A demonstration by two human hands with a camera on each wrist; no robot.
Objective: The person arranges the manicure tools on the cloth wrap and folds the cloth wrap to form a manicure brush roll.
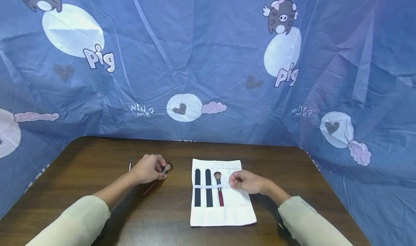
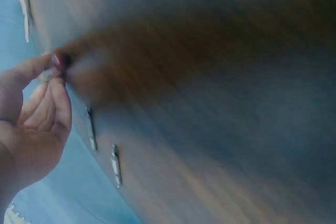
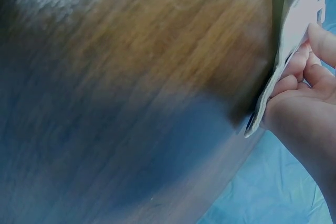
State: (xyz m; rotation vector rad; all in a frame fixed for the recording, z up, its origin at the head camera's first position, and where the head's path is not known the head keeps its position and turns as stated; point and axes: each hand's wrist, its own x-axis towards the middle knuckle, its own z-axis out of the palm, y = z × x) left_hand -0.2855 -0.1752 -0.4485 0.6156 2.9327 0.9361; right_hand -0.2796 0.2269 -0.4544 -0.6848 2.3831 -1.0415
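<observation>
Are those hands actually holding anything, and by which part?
The left hand pinches a makeup brush near its bristle end. The right hand is at the white pouch, by its right side; whether it grips it cannot be told.

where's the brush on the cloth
In the head view, the brush lies near the middle of the white cloth, between two black strips on its left and the right grip on its right.
</observation>
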